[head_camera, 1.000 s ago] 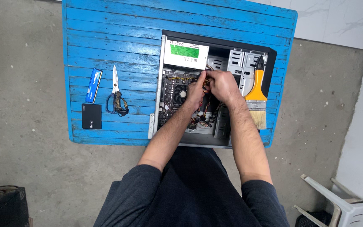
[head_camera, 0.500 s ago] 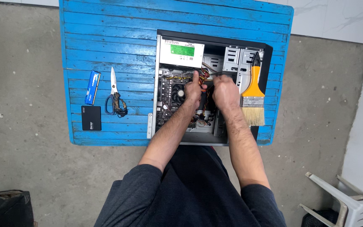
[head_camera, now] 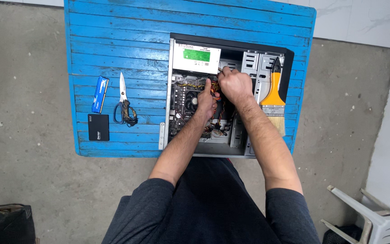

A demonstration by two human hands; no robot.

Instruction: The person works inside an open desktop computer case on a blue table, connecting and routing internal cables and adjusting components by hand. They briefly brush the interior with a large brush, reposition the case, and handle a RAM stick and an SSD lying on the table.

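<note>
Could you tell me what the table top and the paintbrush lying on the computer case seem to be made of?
The table top looks like wooden planks painted blue, judging by the plank seams. The paintbrush seems to have an orange plastic or lacquered handle, a metal ferrule and pale bristles.

The computer case (head_camera: pixel 249 61) around the fingers (head_camera: pixel 224 72) is bare, dull grey sheet metal. Beside them, the paintbrush (head_camera: pixel 274 97) has a glossy orange plastic handle, a bright metal ferrule and pale bristles. The surface (head_camera: pixel 123 40) is painted blue wooden planks, matt and grained.
</note>
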